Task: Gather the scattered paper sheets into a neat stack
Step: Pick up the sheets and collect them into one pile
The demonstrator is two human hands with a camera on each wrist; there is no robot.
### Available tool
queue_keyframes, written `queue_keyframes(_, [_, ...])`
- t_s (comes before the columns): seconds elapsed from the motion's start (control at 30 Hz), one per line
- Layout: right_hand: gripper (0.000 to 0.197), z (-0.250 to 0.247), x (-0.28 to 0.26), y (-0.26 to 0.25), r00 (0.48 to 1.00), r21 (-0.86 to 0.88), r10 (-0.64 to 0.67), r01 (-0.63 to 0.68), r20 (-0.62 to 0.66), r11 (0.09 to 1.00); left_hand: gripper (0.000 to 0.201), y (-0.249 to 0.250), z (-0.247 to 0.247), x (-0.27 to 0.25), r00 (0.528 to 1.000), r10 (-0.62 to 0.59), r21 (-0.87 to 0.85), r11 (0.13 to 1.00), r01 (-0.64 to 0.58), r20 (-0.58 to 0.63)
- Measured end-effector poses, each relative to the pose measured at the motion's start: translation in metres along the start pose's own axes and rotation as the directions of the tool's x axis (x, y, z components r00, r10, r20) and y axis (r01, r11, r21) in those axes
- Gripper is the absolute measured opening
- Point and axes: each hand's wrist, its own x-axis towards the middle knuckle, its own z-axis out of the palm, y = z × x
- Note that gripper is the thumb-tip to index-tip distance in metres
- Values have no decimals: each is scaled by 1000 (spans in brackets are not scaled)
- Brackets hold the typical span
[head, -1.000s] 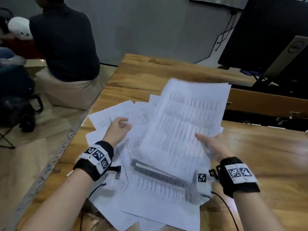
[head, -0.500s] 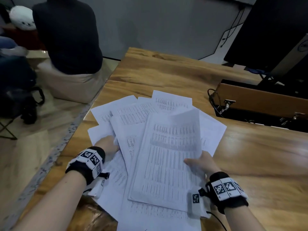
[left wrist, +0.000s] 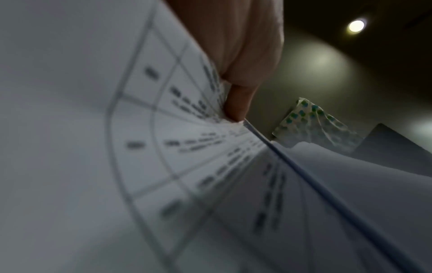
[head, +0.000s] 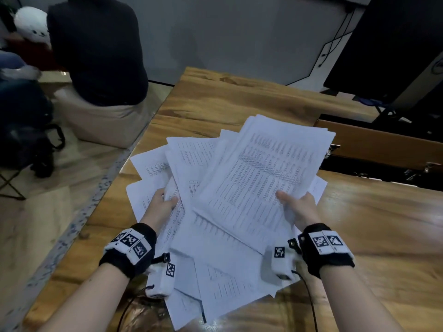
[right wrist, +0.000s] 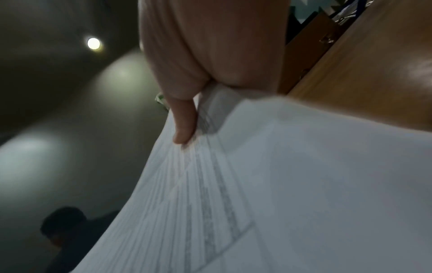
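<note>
I have my right hand (head: pixel 300 207) pinching a bundle of sheets (head: pixel 261 180) at its near right edge, thumb on top and fingers underneath; the right wrist view shows the thumb (right wrist: pixel 184 125) pressed down on the printed paper. The bundle is lifted and tilted, its far end raised above the rest. My left hand (head: pixel 163 204) grips the left edge of another sheet (head: pixel 189 164) in the spread, and the left wrist view shows a fingertip (left wrist: pixel 236 107) clamped against the paper's edge. The remaining sheets lie fanned and overlapping on the wooden counter (head: pixel 383 224), under and between both hands, some reaching the near edge. Both wrists carry black bands with printed markers. Past the counter to the right sits a brown case (head: pixel 388 144), and a dark monitor (head: pixel 393 44) stands behind it. On the left, a person in a dark top (head: pixel 96 49) sits facing away.
</note>
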Motion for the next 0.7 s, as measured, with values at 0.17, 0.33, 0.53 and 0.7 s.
queue_keyframes(0.17, [29, 19, 17, 13, 999, -355, 50, -44, 8, 934, 44, -11, 10, -4, 999, -34, -20, 999, 33, -6])
queue_keyframes(0.33, [30, 23, 25, 10, 984, -568, 113, -16, 135, 823, 44, -14, 10, 1, 998, -52, -30, 998, 51, -21])
queue_keyframes(0.53, [17, 14, 16, 18, 954, -545, 198, -46, 224, 837, 49, -12, 7, 2, 996, 19, 3, 1000, -19, -87])
queue_keyframes(0.7, [10, 3, 13, 21, 906, -573, 283, -55, 316, 818, 38, -11, 4, -6, 993, 97, 79, 993, -91, -68])
